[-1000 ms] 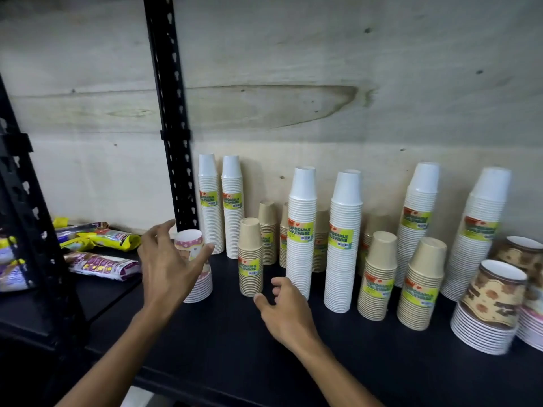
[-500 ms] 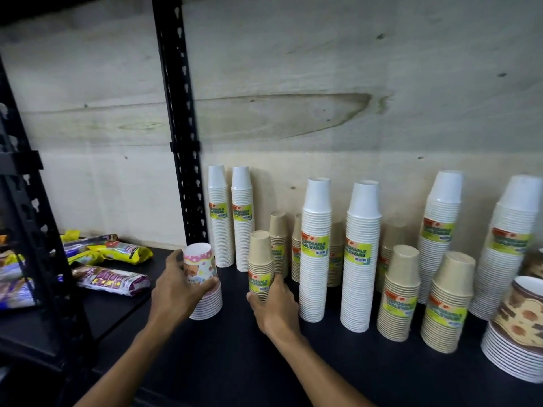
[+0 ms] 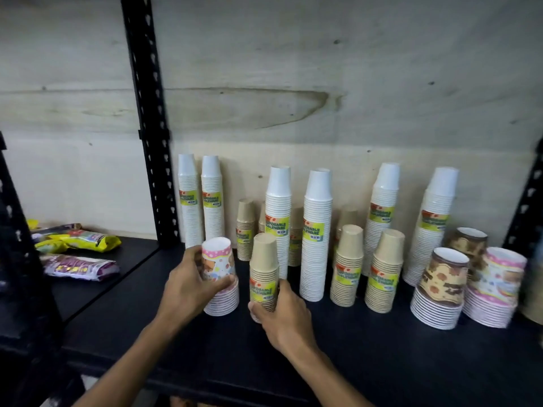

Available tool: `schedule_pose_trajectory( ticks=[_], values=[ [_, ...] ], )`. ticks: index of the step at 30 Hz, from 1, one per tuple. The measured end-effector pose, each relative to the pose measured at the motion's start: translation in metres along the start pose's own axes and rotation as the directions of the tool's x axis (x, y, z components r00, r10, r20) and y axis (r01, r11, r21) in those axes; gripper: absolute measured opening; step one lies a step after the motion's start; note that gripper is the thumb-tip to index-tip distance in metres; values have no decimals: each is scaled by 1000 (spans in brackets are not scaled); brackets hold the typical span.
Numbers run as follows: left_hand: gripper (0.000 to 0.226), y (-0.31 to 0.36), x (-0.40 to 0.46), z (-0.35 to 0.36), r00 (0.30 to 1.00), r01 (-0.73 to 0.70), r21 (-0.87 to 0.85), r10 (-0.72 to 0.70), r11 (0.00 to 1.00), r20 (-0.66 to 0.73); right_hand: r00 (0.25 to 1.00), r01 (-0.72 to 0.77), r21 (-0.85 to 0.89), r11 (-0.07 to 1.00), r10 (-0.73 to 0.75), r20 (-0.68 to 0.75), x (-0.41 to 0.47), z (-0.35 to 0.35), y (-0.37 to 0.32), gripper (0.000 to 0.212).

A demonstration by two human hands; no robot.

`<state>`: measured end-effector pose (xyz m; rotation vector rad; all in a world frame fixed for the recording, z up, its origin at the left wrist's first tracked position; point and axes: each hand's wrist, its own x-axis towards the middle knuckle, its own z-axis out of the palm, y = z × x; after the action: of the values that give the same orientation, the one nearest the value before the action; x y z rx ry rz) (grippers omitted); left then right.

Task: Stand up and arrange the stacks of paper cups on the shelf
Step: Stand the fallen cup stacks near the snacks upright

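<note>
Several stacks of upside-down paper cups stand on a black shelf [image 3: 367, 356]. My left hand [image 3: 188, 286] grips a short pink patterned stack [image 3: 219, 277] at the left front. My right hand [image 3: 282, 315] grips the base of a short brown stack [image 3: 264, 265] with a yellow label, just right of the pink one. Behind stand tall white stacks [image 3: 316, 236] and more brown stacks [image 3: 349, 265]. At the right sit a brown patterned stack [image 3: 442, 286] and another pink stack [image 3: 496, 289].
A black perforated upright [image 3: 150, 127] divides the shelf just left of the cups. Snack packets [image 3: 79, 268] lie on the left section. A plywood back wall [image 3: 323, 83] closes the rear. Another black post [image 3: 526, 207] stands at the far right.
My left hand closed round the pink patterned stack. My right hand moved forward from the bare shelf and took hold of the short brown stack's base.
</note>
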<state>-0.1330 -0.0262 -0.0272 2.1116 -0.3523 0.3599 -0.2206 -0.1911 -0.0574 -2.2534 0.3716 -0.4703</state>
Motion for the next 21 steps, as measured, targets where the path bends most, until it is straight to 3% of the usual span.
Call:
schedule_pose_trajectory(
  ticks=[9,21],
  values=[
    [92,38,-33,33,984,-132,-62,139,989,115,993,-90,-33,995,88,-77,-30,-67,43,48],
    [96,48,-43,39,963,-192,-125,212,973,167,996,-83,-116,990,81,-25,-38,-87,47,54]
  ],
)
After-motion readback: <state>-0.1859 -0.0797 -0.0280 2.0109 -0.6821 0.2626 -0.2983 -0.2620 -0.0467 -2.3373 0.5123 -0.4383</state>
